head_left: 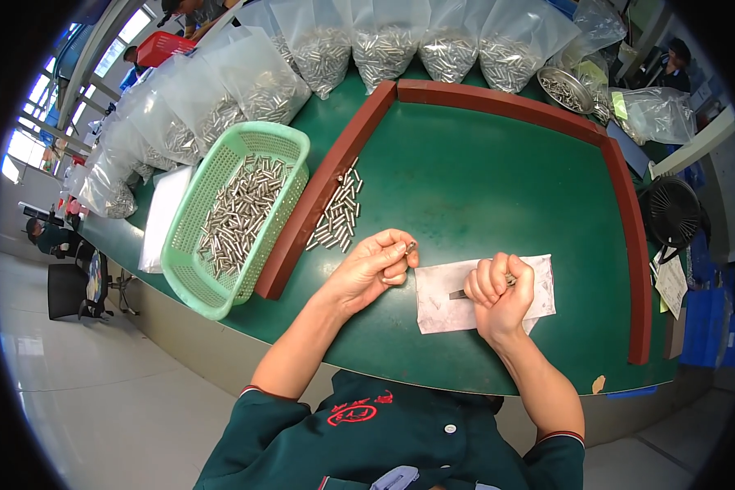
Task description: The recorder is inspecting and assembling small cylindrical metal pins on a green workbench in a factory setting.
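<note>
My left hand [376, 263] is closed, with a small metal pin [411, 247] pinched between thumb and fingertips. My right hand [502, 296] is wrapped round a tool with a flat metal blade [457, 295]; its handle is mostly hidden in the fist, so I cannot tell its exact kind. Beneath the right fist lies a stained pale pink cloth [433, 314] on the green table [498, 171]. Beyond my left hand, loose metal pins [343, 208] are heaped against the left arm of a red-brown wooden frame [327, 192].
A green perforated basket [175, 269] full of pins stands left of the frame. Clear bags of pins [384, 49] line the table's back and left edges. A metal bowl [565, 90] sits at the back right, a black fan [670, 212] at the right. People work in the background.
</note>
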Available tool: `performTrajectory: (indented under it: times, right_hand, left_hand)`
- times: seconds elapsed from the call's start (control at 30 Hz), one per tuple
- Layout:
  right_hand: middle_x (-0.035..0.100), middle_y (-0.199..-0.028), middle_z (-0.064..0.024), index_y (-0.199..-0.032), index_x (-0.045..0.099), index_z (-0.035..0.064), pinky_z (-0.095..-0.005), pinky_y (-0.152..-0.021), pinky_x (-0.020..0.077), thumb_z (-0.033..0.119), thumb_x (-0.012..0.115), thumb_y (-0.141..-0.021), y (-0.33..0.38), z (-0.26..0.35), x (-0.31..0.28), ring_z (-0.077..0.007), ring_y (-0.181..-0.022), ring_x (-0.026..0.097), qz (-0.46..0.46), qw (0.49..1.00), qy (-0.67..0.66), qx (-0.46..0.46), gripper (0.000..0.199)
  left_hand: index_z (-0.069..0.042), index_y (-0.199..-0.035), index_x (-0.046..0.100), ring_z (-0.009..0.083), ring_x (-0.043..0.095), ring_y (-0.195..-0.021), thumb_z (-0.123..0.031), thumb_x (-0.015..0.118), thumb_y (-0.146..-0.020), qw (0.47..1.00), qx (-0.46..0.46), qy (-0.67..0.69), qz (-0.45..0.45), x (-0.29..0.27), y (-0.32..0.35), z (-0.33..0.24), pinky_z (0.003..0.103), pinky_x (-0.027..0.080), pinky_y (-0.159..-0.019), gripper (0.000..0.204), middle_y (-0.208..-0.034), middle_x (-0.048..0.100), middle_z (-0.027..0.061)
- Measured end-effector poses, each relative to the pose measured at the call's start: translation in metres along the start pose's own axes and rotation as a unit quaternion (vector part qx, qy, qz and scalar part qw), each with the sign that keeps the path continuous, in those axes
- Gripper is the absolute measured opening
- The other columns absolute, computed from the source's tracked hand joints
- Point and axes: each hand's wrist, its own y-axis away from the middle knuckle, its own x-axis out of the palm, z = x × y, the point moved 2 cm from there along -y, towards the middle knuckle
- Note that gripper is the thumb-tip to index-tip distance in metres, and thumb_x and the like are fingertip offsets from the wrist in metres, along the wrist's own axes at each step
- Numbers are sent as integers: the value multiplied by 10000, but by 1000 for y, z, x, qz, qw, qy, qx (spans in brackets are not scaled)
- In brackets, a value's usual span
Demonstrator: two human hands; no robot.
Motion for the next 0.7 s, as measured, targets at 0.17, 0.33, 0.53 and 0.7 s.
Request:
performTrajectory:
  times: [0.17, 0.33, 0.53, 0.7]
  right_hand:
    - [243, -416, 2, -506, 265, 106, -252, -410, 178, 257, 309, -850, -1, 0, 0, -90, -380, 171, 3, 1000, -10, 0, 379]
    - [251, -420, 2, -506, 271, 103, -247, -394, 181, 234, 313, -854, -4, -2, -2, -87, -381, 180, 10, 1000, -11, -14, 374]
    - [253, -418, 7, -496, 273, 95, -243, -393, 171, 222, 310, -851, -3, 0, -5, -79, -392, 180, 23, 998, -26, -45, 379]
    - [269, -417, 4, -498, 280, 88, -243, -396, 168, 211, 311, -850, 0, -1, -9, -75, -400, 186, 12, 998, -37, -40, 375]
  left_hand:
    - [-19, -909, 533, 39, 337, -506, -125, 524, -861, 979, 19, -199, -52, 12, 4, 3, 180, 277, -480, 117, -689, 549, 50]
    - [-4, -801, 544, 68, 405, -463, -41, 596, -769, 770, 111, -628, -26, 38, 10, 22, 243, 313, -433, 71, -504, 434, 9]
    - [-19, -750, 547, 165, 404, -393, -35, 626, -718, 665, 213, -715, -31, 50, 8, 35, 299, 319, -396, 87, -471, 414, 53]
    - [-1, -722, 564, 128, 401, -388, -13, 634, -713, 674, 195, -712, -43, 48, 8, 36, 262, 317, -388, 72, -470, 431, 51]
